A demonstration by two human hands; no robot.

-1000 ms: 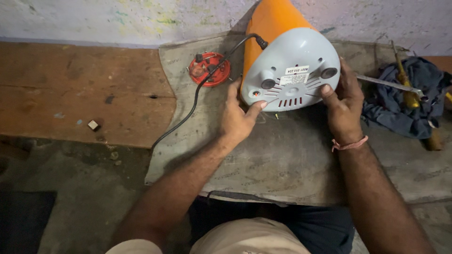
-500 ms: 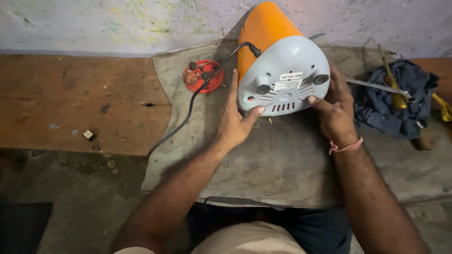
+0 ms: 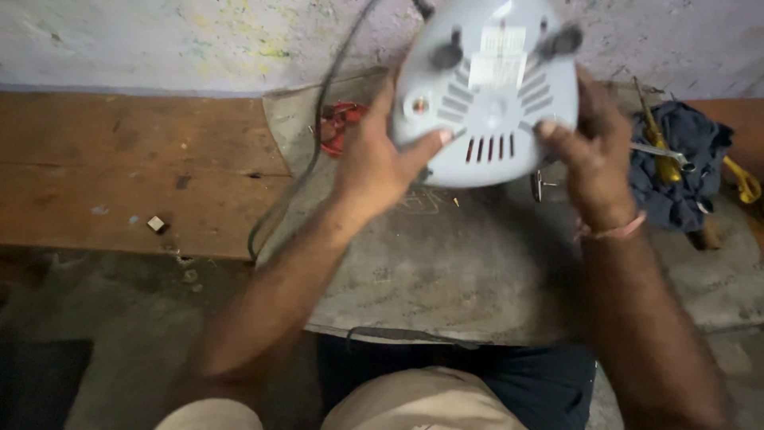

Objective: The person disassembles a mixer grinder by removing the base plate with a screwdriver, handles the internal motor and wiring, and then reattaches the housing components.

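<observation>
I hold a grey appliance base (image 3: pixel 487 95) up in the air with both hands, its underside with vent slots, rubber feet and a label facing me. My left hand (image 3: pixel 376 163) grips its left edge, thumb on the underside. My right hand (image 3: pixel 587 155) grips the right edge and wears a pink thread band at the wrist. A black power cord (image 3: pixel 318 127) hangs from the appliance down over the grey cloth mat (image 3: pixel 446 263). The orange body is hidden behind the base.
A red round part (image 3: pixel 338 126) lies on the mat behind the cord. A dark blue cloth (image 3: pixel 676 171) with yellow-handled screwdrivers (image 3: pixel 656 143) sits at the right. A small screw tool (image 3: pixel 539 185) lies below the appliance. A wooden bench (image 3: pixel 127 175) extends left, carrying a small block (image 3: pixel 156 224).
The appliance has been lifted off the mat and tipped toward me, so its underside now faces the camera. Both hands rose with it.
</observation>
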